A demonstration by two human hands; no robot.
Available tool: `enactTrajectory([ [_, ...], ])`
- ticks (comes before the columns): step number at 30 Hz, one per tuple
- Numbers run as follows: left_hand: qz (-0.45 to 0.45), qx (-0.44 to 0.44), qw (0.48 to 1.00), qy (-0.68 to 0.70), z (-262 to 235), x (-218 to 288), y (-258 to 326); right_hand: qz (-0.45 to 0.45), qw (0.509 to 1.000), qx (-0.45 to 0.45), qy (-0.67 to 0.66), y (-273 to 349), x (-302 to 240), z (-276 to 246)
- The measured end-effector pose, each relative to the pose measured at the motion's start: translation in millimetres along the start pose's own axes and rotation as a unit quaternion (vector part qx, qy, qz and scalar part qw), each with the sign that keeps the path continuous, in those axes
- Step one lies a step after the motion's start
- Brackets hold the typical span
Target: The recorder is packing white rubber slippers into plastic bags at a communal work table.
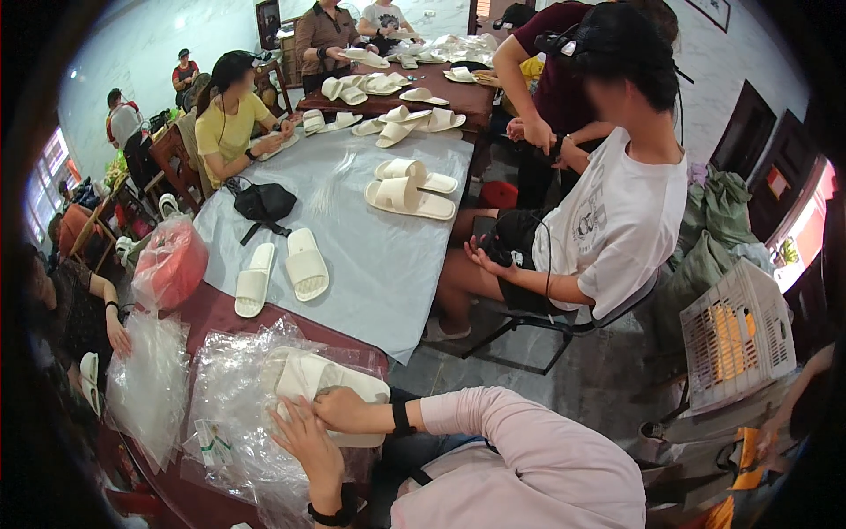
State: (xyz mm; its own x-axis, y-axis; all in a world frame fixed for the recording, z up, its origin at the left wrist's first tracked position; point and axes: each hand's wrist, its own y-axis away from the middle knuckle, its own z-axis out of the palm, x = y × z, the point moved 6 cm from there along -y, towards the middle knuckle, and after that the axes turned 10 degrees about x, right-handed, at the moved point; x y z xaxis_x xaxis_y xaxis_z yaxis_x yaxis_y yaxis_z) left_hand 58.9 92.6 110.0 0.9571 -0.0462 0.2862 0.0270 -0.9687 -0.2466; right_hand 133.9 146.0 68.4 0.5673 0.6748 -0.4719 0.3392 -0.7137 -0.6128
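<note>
A pair of white slippers point(304, 372) lies in front of me on loose clear plastic bags point(233, 388). My right hand point(345, 411) is closed on the near slipper, by its strap, with its fingertips hidden. Beside it my left hand point(306, 443) rests against the near slipper and the plastic, its fingers stretched out. Both my wrists carry black bands. Farther off, two white slippers point(280, 271) lie side by side on a pale sheet point(352, 238) over the table.
A stack of clear bags point(148, 383) and a pink-filled bag point(170, 260) lie at left, near another person's hand. A black pouch point(264, 202) and more slippers point(410, 198) lie beyond. One person point(608, 220) sits at right. A white crate point(738, 339) stands behind that chair.
</note>
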Motion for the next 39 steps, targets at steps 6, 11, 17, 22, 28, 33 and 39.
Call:
enactTrajectory([
  [6,0.05,-0.008,0.999,-0.002,-1.9,-0.6,-0.3,-0.019,1.0,-0.021,-0.012,-5.3,3.3,19.3],
  [11,0.062,-0.023,0.995,0.079,-5.7,3.4,8.3,0.065,0.987,-0.007,-0.148,-6.1,10.6,41.7],
  [17,0.09,-0.015,0.99,0.107,-21.8,14.0,15.7,0.067,0.992,-0.009,-0.104,-24.0,11.4,53.2],
  [22,0.132,0.0,0.982,0.136,-36.5,17.0,25.1,0.027,0.998,0.013,-0.063,-18.0,18.5,53.3],
  [28,0.114,0.015,0.979,0.166,-35.3,18.9,26.1,-0.017,0.999,0.042,-0.011,-11.4,7.3,76.5],
  [33,0.155,0.022,0.977,0.147,-30.0,10.8,30.4,-0.057,0.996,0.061,0.028,-13.2,20.1,92.8],
  [39,0.185,-0.004,0.971,0.152,-26.8,27.4,36.1,-0.104,0.987,0.087,0.082,10.0,10.6,133.0],
])
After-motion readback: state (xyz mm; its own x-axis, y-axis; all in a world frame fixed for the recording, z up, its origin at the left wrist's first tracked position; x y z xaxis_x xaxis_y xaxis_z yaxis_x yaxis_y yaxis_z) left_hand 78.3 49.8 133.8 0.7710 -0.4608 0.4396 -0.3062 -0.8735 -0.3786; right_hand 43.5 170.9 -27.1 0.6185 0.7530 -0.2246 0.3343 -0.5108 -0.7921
